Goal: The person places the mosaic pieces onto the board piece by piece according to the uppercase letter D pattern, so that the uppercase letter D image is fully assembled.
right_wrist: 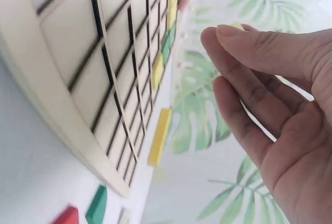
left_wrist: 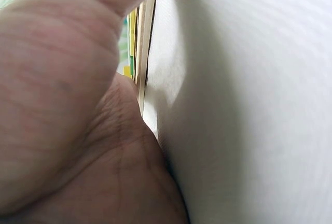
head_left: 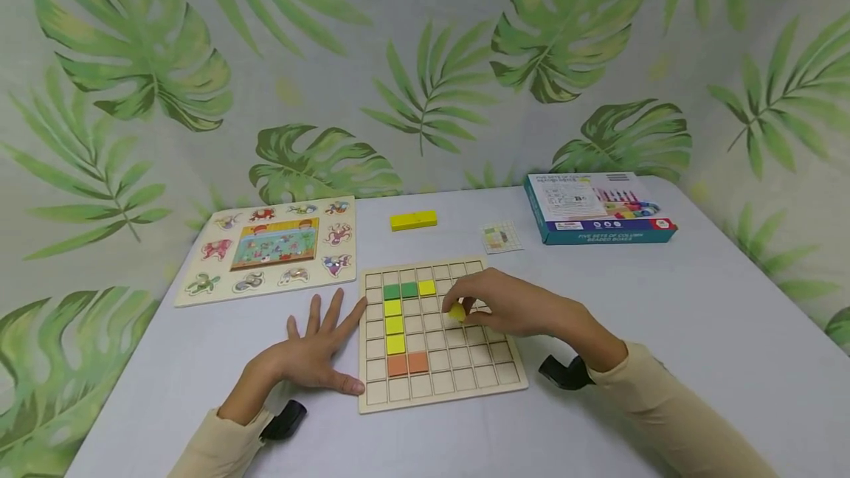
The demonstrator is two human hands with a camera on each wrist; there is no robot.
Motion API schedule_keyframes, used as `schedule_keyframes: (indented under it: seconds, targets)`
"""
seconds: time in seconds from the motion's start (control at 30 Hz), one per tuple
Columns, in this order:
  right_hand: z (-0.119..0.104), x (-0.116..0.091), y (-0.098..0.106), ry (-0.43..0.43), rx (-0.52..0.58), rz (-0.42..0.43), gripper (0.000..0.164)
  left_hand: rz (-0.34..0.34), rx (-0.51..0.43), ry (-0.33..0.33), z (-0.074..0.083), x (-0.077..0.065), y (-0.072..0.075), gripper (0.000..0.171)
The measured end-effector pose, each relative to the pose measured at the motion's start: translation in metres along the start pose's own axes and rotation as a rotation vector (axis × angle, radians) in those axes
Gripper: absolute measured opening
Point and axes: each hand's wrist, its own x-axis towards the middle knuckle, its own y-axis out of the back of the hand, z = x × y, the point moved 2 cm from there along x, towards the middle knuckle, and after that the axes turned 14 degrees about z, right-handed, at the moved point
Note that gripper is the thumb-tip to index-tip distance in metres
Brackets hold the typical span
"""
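Observation:
A pale wooden grid board lies flat on the table. My right hand pinches a small yellow tile between thumb and fingertips, over the right half of the grid. In the right wrist view only a sliver of this tile shows behind the fingertips. My left hand rests on the cloth with fingers spread, thumb tip and index finger at the board's left edge. On the grid, two green tiles and one yellow tile form a row. Below run three yellow tiles, then two orange tiles.
Behind the board are a long yellow block and a small pattern card. A wooden animal puzzle lies at left, a teal box at back right. Green and red pieces lie beside the board, hidden in the head view.

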Motion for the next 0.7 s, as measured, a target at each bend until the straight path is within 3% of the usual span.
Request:
schedule_keyframes:
  seconds: [0.3,0.53,0.7]
  targets:
    - [-0.014,0.008,-0.021,-0.014,-0.008,0.006,0.021,0.007,0.010,-0.003,-0.004,0.001,0.000,0.131]
    - [-0.021,0.008,-0.042,-0.120,-0.098,0.004,0.019,0.008,-0.008,-0.006,-0.004,0.001,0.000,0.130]
    - [-0.020,0.007,-0.052,-0.103,-0.188,-0.011,0.021,0.006,-0.010,-0.008,-0.003,0.000,0.000,0.130]
